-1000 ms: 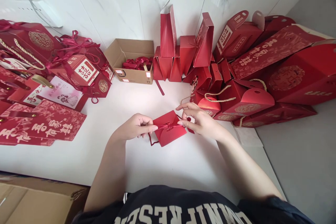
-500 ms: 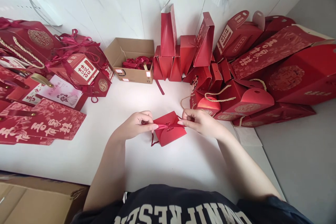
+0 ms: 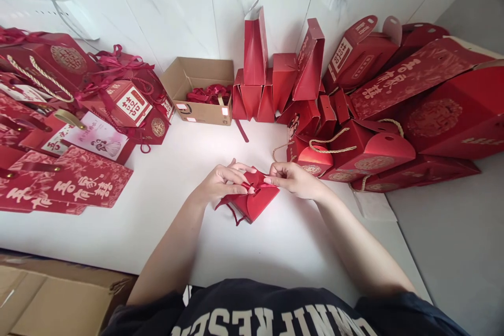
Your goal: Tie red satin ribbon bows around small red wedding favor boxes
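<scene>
A small red gift box (image 3: 258, 203) lies on the white table in front of me, its rounded flaps folded over on top. A dark red ribbon (image 3: 261, 186) runs across the top, through the flaps. My left hand (image 3: 226, 181) is closed on the ribbon at the box's left side, fingertips close to the middle. My right hand (image 3: 289, 179) pinches the ribbon at the right, between thumb and index finger. A dark red cord (image 3: 237, 219) dangles from the box's lower left corner onto the table.
Behind stands an open cardboard box (image 3: 205, 111) with red ribbons (image 3: 210, 94) inside. Red gift boxes (image 3: 370, 149) crowd the right and back. On the left are decorated red bags (image 3: 92, 178) and ribboned boxes (image 3: 132, 105). A large carton (image 3: 59, 299) sits lower left.
My left hand has moved right and inward, toward the middle of the gift box. My right hand keeps its pinch at the right side. The box has turned slightly.
</scene>
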